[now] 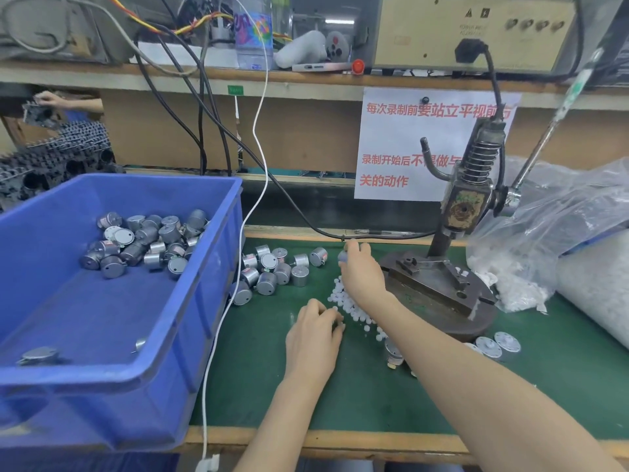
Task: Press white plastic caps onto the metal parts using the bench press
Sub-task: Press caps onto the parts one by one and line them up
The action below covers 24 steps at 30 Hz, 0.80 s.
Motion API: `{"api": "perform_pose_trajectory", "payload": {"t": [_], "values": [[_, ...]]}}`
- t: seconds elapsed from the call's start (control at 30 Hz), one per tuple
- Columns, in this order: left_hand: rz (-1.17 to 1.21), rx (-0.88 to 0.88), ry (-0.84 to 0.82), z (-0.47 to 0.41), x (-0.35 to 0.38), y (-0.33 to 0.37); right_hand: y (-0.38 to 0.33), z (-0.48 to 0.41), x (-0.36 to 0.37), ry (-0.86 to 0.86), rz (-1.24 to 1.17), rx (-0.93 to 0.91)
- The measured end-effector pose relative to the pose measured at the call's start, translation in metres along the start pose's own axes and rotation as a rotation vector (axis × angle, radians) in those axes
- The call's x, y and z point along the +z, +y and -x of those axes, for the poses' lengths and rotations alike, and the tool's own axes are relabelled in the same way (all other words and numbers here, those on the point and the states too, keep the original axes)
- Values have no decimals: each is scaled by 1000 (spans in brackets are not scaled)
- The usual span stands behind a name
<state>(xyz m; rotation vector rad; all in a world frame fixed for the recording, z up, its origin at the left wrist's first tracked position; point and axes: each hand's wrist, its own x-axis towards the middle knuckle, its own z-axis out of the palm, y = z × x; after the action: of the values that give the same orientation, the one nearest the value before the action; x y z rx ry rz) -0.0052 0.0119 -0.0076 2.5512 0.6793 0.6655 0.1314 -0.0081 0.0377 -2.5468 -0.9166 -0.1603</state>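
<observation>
Loose white plastic caps (347,306) lie in a pile on the green mat, left of the bench press's round base (439,294). My left hand (315,335) sits at the pile's near edge, fingertips bunched and pinching a small cap that is mostly hidden. My right hand (362,272) reaches over the pile and grips a grey metal part (341,257) at its fingertips, beside a cluster of metal parts (275,272) on the mat. The press head (461,207) stands raised above an empty fixture (429,270).
A blue bin (190,301) holding more metal parts (146,243) fills the left side. The press lever (551,131) slants up to the right. A clear bag of white caps (551,233) lies at right. A few metal parts (497,345) lie before the base. A white cable (218,335) hangs over the bench edge.
</observation>
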Motion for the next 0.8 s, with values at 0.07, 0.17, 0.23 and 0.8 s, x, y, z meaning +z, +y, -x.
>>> {"api": "perform_pose_trajectory", "payload": {"t": [0.07,0.17,0.23,0.8], "values": [[6,-2,3,0,0,0,-1,12,-9,37,-183,12],[62,-8,2,5,0,-4,-5,39,-15,61,-345,20],[124,2,5,11,0,-8,-9,59,-13,50,-404,-2],[382,-36,8,24,-14,-11,4,123,11,-54,-387,-68]]}}
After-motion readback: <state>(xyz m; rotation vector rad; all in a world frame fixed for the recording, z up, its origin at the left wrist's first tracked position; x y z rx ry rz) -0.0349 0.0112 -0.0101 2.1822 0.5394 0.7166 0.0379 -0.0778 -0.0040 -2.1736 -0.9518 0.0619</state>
